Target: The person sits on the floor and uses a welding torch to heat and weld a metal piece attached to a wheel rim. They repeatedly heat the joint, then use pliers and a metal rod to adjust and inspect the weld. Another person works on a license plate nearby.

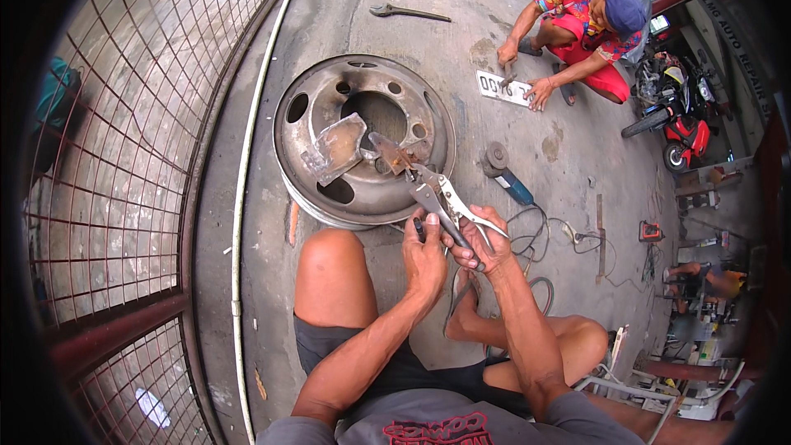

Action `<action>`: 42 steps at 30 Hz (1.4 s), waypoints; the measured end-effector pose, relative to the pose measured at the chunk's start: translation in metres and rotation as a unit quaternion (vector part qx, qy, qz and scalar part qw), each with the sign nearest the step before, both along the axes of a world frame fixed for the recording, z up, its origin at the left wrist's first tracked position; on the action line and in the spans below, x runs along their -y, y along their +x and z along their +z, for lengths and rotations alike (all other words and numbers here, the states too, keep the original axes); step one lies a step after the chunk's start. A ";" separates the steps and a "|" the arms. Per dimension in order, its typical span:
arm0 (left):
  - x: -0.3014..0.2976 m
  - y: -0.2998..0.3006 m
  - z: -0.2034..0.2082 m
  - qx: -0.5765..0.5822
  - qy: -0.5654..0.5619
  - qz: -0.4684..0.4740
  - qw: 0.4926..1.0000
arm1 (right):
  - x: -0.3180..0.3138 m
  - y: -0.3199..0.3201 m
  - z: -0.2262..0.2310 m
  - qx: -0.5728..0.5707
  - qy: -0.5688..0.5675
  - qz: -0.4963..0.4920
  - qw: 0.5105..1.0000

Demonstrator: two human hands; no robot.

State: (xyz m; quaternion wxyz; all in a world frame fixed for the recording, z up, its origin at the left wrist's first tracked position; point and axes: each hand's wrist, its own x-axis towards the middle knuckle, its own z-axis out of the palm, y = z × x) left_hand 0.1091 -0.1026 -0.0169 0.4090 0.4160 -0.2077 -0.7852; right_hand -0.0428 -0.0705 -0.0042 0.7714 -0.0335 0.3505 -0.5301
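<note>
My right hand [488,241] is closed around the handles of a pair of locking pliers [441,199]. Their jaws grip a small rusty metal piece [390,152] above a steel wheel rim [301,189] lying flat before me. My left hand [426,257] is closed beside the pliers, its fingers round a short dark rod [419,229] whose kind I cannot make out. A bent, worn steel plate [338,148] rests on the rim, left of the rusty piece.
An angle grinder [512,184] lies right of the rim, its cable trailing nearby. Beyond the rim is a wrench [409,12]. Far right, a crouching person [581,29] handles a number plate [494,86]. A wire mesh fence [124,148] and white pipe [247,148] run along the left.
</note>
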 end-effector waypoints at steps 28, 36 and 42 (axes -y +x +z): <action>0.067 0.046 0.006 0.137 0.036 -0.271 0.952 | 0.006 0.113 -0.058 -0.738 -0.236 -0.077 0.628; 0.078 0.067 -0.006 0.248 0.030 -0.273 0.929 | -0.009 0.132 0.014 -0.638 -0.002 -0.034 0.769; 0.074 0.066 0.006 0.325 -0.059 -0.310 0.891 | -0.102 0.069 0.131 -0.715 -0.026 0.142 0.684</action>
